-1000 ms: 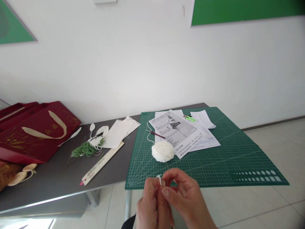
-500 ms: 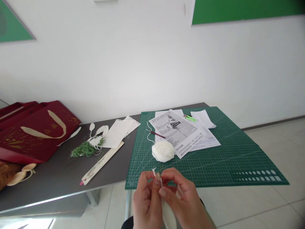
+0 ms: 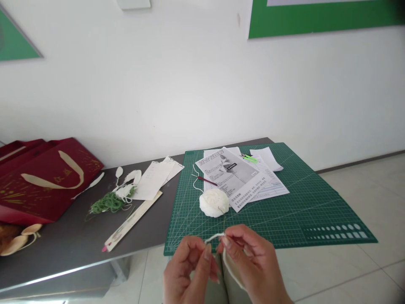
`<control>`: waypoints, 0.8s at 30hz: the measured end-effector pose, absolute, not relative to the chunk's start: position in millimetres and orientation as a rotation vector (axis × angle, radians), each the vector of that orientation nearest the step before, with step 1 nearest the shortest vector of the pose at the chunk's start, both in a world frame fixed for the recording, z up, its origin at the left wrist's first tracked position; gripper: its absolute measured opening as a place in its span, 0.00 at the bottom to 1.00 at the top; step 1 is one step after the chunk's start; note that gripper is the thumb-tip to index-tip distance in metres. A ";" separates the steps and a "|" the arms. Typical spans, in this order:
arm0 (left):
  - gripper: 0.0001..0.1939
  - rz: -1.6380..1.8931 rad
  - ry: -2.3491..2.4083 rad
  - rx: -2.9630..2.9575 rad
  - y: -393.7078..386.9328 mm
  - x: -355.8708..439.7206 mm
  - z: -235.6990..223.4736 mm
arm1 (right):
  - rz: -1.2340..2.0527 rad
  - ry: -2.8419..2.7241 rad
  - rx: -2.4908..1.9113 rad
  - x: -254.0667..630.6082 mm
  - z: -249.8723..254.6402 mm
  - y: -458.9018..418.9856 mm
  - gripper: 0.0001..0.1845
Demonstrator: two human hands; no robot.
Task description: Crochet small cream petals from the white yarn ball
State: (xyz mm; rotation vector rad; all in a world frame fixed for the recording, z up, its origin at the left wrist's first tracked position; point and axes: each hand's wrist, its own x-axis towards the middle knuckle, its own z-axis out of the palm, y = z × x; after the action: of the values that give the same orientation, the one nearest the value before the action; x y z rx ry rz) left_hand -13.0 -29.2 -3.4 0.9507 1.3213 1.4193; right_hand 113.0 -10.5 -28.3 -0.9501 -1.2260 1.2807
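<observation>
The white yarn ball [image 3: 214,202] looked soft and fibrous on a matt green mat [image 3: 303,207]; the printed sheets [image 3: 234,177] were paper, the grey surface [image 3: 63,249] smooth.

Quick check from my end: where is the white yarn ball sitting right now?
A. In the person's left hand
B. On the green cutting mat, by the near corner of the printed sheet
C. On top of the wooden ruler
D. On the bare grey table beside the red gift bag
B: the white yarn ball rests on the green cutting mat, touching the near corner of the printed sheet, beyond both hands.
</observation>
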 end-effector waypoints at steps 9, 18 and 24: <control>0.11 1.070 0.992 1.369 -5.5 -41.9 4.3 | 1.104 -1.929 -1.033 139.5 15.6 1.6 0.13; 0.06 1.350 1.229 1.467 -12.4 -22.8 13.3 | 1.365 -1.691 -1.121 146.0 16.7 -3.0 0.14; 0.11 1.316 1.261 1.410 -16.2 -19.6 9.5 | 1.309 -1.656 -1.000 143.1 4.4 -1.6 0.12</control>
State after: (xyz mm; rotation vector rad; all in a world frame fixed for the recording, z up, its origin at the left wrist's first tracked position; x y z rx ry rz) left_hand -19.6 -16.2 9.5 1.4104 1.2605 1.3163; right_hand 143.1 -1.6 4.4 -0.9998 -1.6558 1.3087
